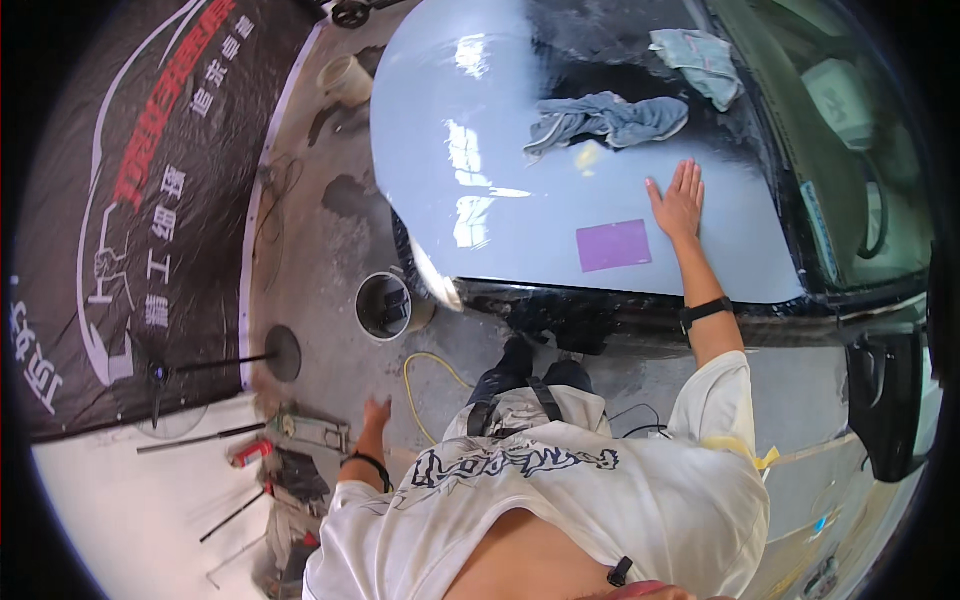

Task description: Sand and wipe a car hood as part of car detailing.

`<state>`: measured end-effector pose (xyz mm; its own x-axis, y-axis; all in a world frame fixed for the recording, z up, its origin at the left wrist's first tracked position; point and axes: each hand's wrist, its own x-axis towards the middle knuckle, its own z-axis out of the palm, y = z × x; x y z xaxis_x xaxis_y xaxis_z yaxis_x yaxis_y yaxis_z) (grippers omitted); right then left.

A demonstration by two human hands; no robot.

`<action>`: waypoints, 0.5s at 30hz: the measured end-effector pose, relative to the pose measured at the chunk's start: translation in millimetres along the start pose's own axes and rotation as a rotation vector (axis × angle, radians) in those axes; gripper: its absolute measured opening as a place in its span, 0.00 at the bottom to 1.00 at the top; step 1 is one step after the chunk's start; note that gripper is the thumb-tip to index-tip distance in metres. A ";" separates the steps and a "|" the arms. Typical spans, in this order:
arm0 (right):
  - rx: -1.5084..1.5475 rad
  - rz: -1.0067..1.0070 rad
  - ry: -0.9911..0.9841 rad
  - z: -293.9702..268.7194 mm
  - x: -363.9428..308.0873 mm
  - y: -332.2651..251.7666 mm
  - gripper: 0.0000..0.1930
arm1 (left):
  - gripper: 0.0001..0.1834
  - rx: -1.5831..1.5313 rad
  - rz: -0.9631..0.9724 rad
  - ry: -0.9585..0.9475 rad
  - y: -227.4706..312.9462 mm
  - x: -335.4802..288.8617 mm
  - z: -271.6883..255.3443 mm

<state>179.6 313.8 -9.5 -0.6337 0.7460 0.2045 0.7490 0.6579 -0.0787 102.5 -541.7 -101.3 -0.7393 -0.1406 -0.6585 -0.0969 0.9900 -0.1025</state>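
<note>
My right hand (680, 205) lies flat on the grey car hood (540, 225), its fingers stretched out and the thumb apart. A purple rectangular sheet (613, 246) rests on the hood to the left of that hand. Farther up lies a crumpled blue-grey cloth (610, 120), with a small pale yellow piece (587, 158) just below it. Away from the car, my left hand (376, 412) hangs low at my left side, open and holding nothing I can see.
Another crumpled cloth (700, 65) lies near the windshield (850, 200). A bucket (385, 307) stands on the floor by the hood's front corner, and a pale bucket (345, 80) farther off. A yellow hose (410, 385) trails behind. A fan (160, 375) stands left, before a dark banner (150, 200).
</note>
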 end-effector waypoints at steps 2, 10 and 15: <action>-0.029 -0.078 -0.024 -0.5 -12.6 -11.9 0.47 | 0.50 -0.091 -0.021 -0.026 -59.6 -73.4 60.3; 0.013 -0.235 0.111 15.1 -35.3 -9.6 0.43 | 0.38 0.103 0.289 -0.726 -72.2 -127.3 169.9; -0.041 -0.259 0.169 27.5 -43.0 -0.8 0.44 | 0.21 -0.025 0.664 -0.074 -35.4 -14.6 149.1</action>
<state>200.9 284.0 -45.1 -0.7660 0.5242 0.3721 0.5762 0.8165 0.0361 216.1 -576.5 -199.2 -0.6001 0.4990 -0.6252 0.3467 0.8666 0.3590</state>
